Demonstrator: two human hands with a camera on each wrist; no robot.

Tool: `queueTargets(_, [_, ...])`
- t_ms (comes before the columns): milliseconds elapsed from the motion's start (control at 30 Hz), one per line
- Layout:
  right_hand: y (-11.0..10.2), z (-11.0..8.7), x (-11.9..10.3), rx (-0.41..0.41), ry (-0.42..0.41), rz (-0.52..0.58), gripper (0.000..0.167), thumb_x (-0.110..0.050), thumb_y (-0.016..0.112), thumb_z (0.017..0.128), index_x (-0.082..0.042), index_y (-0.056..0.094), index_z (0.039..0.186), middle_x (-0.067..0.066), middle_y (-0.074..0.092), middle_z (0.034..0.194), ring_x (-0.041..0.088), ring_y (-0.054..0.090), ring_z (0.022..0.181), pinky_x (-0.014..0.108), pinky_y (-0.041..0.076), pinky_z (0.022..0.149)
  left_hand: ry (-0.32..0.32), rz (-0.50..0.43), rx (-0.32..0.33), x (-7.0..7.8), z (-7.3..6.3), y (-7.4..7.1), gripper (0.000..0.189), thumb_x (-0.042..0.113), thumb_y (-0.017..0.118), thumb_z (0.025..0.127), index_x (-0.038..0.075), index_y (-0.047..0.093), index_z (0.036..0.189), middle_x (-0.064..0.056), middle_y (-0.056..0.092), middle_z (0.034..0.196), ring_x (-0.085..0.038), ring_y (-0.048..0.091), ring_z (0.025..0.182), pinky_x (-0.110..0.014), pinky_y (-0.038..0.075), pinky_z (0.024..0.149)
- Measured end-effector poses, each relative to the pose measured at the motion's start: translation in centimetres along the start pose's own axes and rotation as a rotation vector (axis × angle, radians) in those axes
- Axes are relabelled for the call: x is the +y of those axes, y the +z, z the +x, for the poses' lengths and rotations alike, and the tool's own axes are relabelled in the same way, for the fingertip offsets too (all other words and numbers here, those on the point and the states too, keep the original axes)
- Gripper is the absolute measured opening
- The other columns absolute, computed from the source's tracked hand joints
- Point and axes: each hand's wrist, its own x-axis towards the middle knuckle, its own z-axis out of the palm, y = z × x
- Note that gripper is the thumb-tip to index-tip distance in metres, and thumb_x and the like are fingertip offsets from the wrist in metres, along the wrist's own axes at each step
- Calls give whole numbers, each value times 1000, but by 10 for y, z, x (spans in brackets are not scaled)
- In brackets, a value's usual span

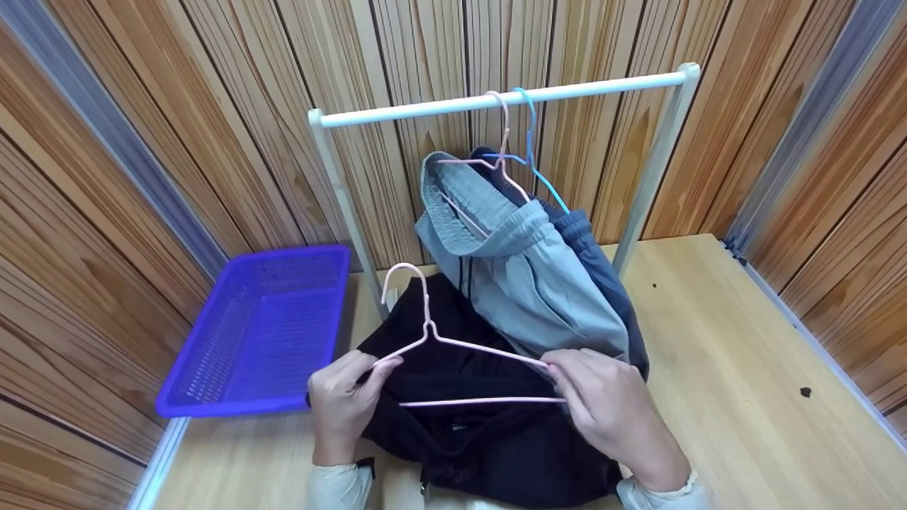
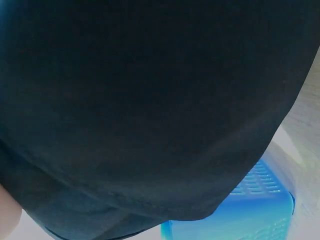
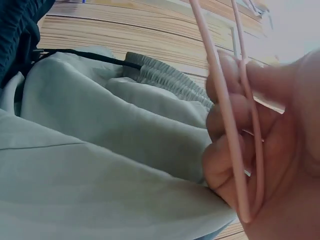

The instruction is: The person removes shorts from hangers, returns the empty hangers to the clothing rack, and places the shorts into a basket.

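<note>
A pink clothes hanger [image 1: 482, 401] is held level between both hands, its hook pointing up and away. My left hand [image 1: 344, 397] grips its left end together with the waist of the black pants [image 1: 510, 453], thumb on top. The right end is in my right hand [image 1: 602, 397]; in the right wrist view the hanger [image 3: 228, 115] crosses the palm with fingers curled behind it. Its lower bar lies across the opened waist, where a small label shows. Black cloth [image 2: 150, 100] fills most of the left wrist view and hides nearly all the left hand.
Just behind, a white rack [image 1: 425, 108] carries grey pants [image 1: 567, 283] on a pink hanger and dark blue pants [image 1: 599, 265] on a blue hanger [image 1: 531, 127]. At left stands a purple basket [image 1: 241, 409]. Wood-patterned walls enclose the table on three sides.
</note>
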Motion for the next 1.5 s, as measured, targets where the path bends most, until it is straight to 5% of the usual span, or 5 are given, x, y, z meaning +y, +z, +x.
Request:
queueTargets(200, [7,0,-1,60,47,-43,18,-29,82,89,-21,68,81,-12,62,67,5,57,60,24,45,57,-9,-16,0,1,0,-1,42,45,72,97,16,69,67,5,59,59,-5,47,52,-22,40,52])
queueTargets(433, [13,-2,3,70,84,-24,37,-24,82,91,-21,54,67,-10,42,57,4,43,53,24,35,52,2,-20,-12,2,0,0,42,45,73,97,16,68,66,6,58,59,-4,48,51,-22,41,52])
queueTargets(733, [15,-3,5,68,116,32,36,-20,82,90,-21,56,66,-9,43,57,5,44,54,24,35,53,8,4,-21,4,2,-1,44,48,71,96,16,67,66,6,58,58,-4,47,51,-23,40,51])
queueTargets(1033, [16,-4,11,114,48,10,30,-19,84,86,-21,59,68,-11,46,57,3,46,54,22,37,52,7,11,-26,6,3,-3,43,54,69,90,17,70,70,7,58,60,-4,47,53,-23,43,54])
queueTargets(1500, [16,-4,14,122,62,29,30,-15,87,82,-22,61,68,-12,45,58,0,42,55,20,34,51,22,36,-17,7,5,-1,48,50,58,101,14,69,72,5,60,62,-6,50,54,-24,43,55])
